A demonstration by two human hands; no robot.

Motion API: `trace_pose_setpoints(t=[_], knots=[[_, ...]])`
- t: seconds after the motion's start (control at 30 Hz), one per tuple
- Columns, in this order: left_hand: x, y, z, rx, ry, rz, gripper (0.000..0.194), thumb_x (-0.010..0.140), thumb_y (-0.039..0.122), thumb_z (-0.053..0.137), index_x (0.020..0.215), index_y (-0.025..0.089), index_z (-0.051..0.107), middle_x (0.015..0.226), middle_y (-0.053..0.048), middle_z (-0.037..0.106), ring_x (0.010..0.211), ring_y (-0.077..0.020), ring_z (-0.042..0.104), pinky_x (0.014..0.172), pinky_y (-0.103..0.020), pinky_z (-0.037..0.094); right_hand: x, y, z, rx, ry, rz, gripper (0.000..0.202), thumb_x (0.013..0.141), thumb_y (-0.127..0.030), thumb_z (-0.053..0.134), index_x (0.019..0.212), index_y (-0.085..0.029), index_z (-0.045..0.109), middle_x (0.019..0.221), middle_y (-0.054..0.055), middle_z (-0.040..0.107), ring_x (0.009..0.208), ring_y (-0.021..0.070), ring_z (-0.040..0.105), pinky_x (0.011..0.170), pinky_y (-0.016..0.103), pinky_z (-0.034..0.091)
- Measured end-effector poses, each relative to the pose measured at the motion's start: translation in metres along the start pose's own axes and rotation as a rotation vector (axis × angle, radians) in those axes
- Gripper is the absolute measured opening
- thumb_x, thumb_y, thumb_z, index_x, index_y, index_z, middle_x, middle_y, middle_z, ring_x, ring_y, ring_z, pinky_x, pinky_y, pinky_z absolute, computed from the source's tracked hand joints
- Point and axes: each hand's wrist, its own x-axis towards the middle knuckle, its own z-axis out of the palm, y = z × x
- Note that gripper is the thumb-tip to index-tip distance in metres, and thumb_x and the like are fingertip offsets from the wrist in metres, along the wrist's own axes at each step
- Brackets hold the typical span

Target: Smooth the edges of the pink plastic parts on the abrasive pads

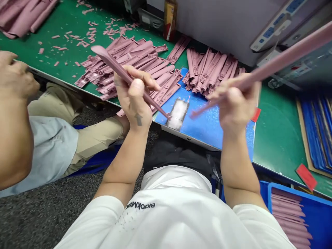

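Note:
My left hand is closed round a long pink plastic shell piece, tilted with its narrow end down near a whitish pad. A second long pink plastic piece slants up to the right, with my right hand wrapped round it; this hand and the piece's lower end are smeared by motion. The two pieces are apart. Under both hands lies a blue board, and the pad rests on it. Behind the hands lie a pile of pink pieces and a smaller bundle of pink pieces.
A co-worker's arm is at the left, beside the green table. Pink scraps are scattered at the back left. A blue bin with pink pieces stands low on the right. Blue-edged sheets are stacked at right.

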Motion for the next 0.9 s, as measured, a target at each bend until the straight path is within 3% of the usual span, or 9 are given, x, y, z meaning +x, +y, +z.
trace_pose_setpoints(t=[0.07,0.13,0.23,0.33,0.43,0.57,0.63,0.73,0.9], knots=[[0.0,-0.014,0.015,-0.156,-0.02,-0.088,0.021,0.104,0.044,0.081,0.11,0.027,0.07,0.076,0.004,0.052,0.052,-0.0141,0.039,0.047,-0.027,0.036,-0.008,-0.004,-0.048,0.084,0.268,0.032,0.037,0.101,-0.058,0.079,0.097,-0.032,0.054,0.072,-0.007,0.044,0.052,0.0145,0.043,0.047,0.028,0.046],[-0.006,-0.026,0.023,-0.206,-0.042,-0.138,0.027,0.101,0.047,0.086,0.103,0.025,0.071,0.068,0.007,0.039,0.047,-0.0112,0.022,0.043,-0.026,0.019,-0.025,0.001,-0.088,0.041,0.416,0.05,0.049,0.096,-0.056,0.084,0.088,-0.03,0.044,0.065,-0.011,0.029,0.045,0.0104,0.022,0.038,0.024,0.026],[-0.019,-0.036,0.021,-0.072,-0.106,-0.15,0.048,0.097,0.052,0.097,0.084,0.023,0.061,0.064,0.006,0.039,0.047,-0.009,0.029,0.044,-0.025,0.02,-0.059,0.015,-0.124,-0.094,0.452,0.032,0.06,0.092,-0.063,0.092,0.085,-0.029,0.042,0.062,-0.01,0.035,0.046,0.0108,0.035,0.042,0.024,0.036],[-0.031,-0.038,0.01,0.064,-0.229,-0.3,0.065,0.099,0.058,0.095,0.072,0.023,0.047,0.061,0.003,0.041,0.048,-0.0093,0.036,0.048,-0.027,0.024,-0.086,0.018,-0.136,-0.075,0.341,0.126,0.056,0.091,-0.065,0.093,0.084,-0.029,0.051,0.063,-0.008,0.043,0.051,0.0148,0.049,0.047,0.029,0.051],[-0.033,-0.046,0.008,0.131,-0.215,-0.447,0.078,0.104,0.062,0.091,0.069,0.025,0.033,0.055,0.006,0.023,0.044,-0.0088,0.023,0.048,-0.028,0.016,-0.093,0.013,-0.142,0.018,0.287,0.243,0.058,0.093,-0.057,0.091,0.074,-0.029,0.044,0.056,-0.01,0.026,0.043,0.0111,0.029,0.039,0.027,0.036],[-0.025,-0.071,0.023,0.184,-0.06,-0.417,0.074,0.114,0.046,0.084,0.073,0.026,0.026,0.059,0.007,0.019,0.047,-0.0074,0.021,0.051,-0.028,0.018,-0.075,0.021,-0.162,-0.001,0.519,0.181,0.069,0.106,-0.066,0.077,0.071,-0.031,0.029,0.057,-0.011,0.013,0.043,0.0078,0.011,0.037,0.026,0.016],[-0.023,-0.081,0.029,0.193,-0.076,-0.371,0.069,0.114,0.039,0.079,0.073,0.026,0.025,0.061,0.007,0.018,0.048,-0.0069,0.021,0.052,-0.028,0.018,-0.068,0.029,-0.175,-0.04,0.611,0.18,0.07,0.107,-0.067,0.076,0.072,-0.032,0.028,0.058,-0.012,0.013,0.044,0.0074,0.011,0.037,0.027,0.013],[-0.02,-0.095,0.034,0.227,-0.136,-0.38,0.07,0.107,0.042,0.081,0.075,0.026,0.021,0.061,0.007,0.014,0.046,-0.0076,0.019,0.051,-0.029,0.016,-0.061,0.042,-0.193,-0.1,0.636,0.236,0.072,0.109,-0.066,0.079,0.074,-0.032,0.026,0.06,-0.013,0.013,0.043,0.0071,0.013,0.039,0.027,0.014],[-0.011,-0.115,0.049,0.253,-0.071,-0.34,0.07,0.096,0.048,0.082,0.077,0.027,0.018,0.062,0.007,0.009,0.045,-0.0113,0.013,0.048,-0.032,0.011,-0.048,0.061,-0.201,-0.104,0.74,0.19,0.066,0.122,-0.07,0.058,0.08,-0.033,0.023,0.062,-0.013,0.013,0.044,0.008,0.014,0.041,0.026,0.013]])
